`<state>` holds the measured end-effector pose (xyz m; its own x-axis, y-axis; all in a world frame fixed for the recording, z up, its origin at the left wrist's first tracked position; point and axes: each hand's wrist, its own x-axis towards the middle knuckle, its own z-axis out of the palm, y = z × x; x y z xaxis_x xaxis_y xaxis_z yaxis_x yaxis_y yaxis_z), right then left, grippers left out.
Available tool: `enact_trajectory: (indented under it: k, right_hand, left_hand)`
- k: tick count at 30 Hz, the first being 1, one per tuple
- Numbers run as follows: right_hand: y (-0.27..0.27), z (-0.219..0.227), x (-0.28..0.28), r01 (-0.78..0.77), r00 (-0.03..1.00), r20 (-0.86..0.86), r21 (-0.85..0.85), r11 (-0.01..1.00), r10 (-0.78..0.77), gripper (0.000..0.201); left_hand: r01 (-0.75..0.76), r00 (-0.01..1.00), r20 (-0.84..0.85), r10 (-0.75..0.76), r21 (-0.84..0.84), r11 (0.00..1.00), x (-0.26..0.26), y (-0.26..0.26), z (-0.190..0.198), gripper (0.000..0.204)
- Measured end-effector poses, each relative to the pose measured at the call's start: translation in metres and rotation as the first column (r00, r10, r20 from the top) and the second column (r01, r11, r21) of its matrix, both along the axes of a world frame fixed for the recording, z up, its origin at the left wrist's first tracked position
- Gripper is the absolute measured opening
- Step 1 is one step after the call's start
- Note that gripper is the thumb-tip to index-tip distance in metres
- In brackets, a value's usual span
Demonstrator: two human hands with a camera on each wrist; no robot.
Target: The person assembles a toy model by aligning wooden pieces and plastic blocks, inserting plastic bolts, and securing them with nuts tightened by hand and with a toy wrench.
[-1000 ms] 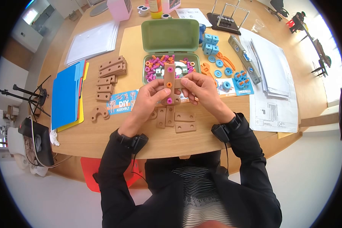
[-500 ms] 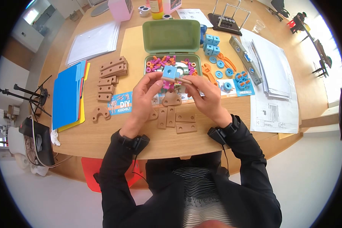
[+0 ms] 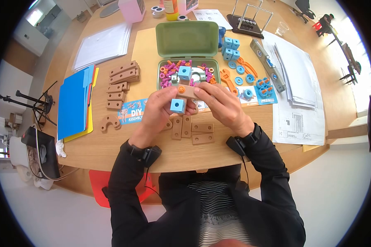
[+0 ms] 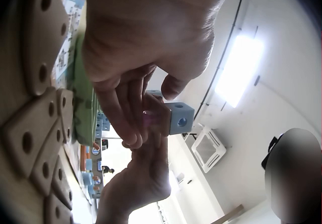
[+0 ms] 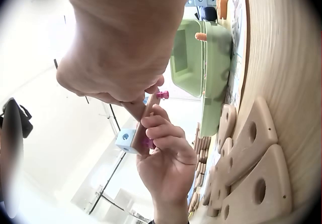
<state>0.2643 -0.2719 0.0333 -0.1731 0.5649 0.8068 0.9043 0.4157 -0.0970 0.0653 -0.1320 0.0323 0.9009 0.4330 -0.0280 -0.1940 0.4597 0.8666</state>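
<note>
The left hand (image 3: 156,113) has its grip closed around the long brown strip (image 3: 185,82), while the right hand's (image 3: 231,109) fingers pinch the outer end of the short crosspiece (image 3: 190,92). An orange fastener (image 3: 181,89) sits in that crosspiece, between two blue blocks (image 3: 184,73) (image 3: 177,106). The joined piece is held above the desk (image 3: 243,152), just in front of the green box (image 3: 218,76). The step in hand looks like setting the crosspiece's angle or checking its joint; the next move calls for a steady left hold and gentle right-hand turning, lest the joint loosen.
</note>
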Motion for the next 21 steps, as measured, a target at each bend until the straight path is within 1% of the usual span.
enact_trajectory:
  k: [1, 5, 8, 11, 13, 15, 16, 21]
  right_hand:
    - [0.000, -0.001, 0.001, 0.000, 1.000, 0.000, 0.000, 1.000, 0.000, 0.050]
    - [0.002, -0.004, 0.004, 0.017, 1.000, 0.001, -0.030, 0.999, -0.017, 0.048]
    - [0.003, -0.005, 0.005, 0.011, 1.000, -0.008, -0.040, 0.999, -0.011, 0.047]
    - [0.002, -0.006, 0.003, 0.002, 0.999, -0.035, -0.077, 0.997, -0.004, 0.047]
    - [0.001, -0.005, 0.001, -0.005, 0.998, -0.060, -0.105, 0.994, -0.002, 0.047]
    - [0.001, -0.005, 0.000, -0.067, 0.986, -0.159, -0.136, 0.988, 0.045, 0.046]
    - [0.001, -0.005, 0.000, -0.067, 0.986, -0.159, -0.136, 0.988, 0.045, 0.046]
    - [0.002, -0.008, 0.000, -0.093, 0.976, -0.206, -0.128, 0.987, 0.065, 0.045]
  left_hand:
    - [0.019, 1.000, 0.018, -0.019, -0.024, 1.000, 0.000, 0.000, 0.001, 0.042]
    - [0.023, 1.000, 0.007, -0.023, -0.067, 0.997, 0.000, 0.000, -0.002, 0.039]
    - [0.058, 0.998, 0.040, -0.054, -0.109, 0.992, 0.000, 0.002, -0.003, 0.038]
    - [0.053, 0.998, 0.033, -0.050, -0.075, 0.996, 0.000, 0.002, -0.006, 0.037]
    - [0.039, 0.999, 0.011, -0.039, -0.015, 0.999, 0.000, 0.003, -0.010, 0.036]
    - [0.038, 0.999, 0.013, -0.038, 0.012, 0.999, 0.001, 0.001, -0.010, 0.036]
    - [0.037, 0.999, 0.015, -0.037, 0.039, 0.999, 0.001, 0.000, -0.010, 0.035]
    - [0.032, 0.999, 0.035, -0.034, 0.048, 0.998, 0.002, -0.001, -0.010, 0.035]
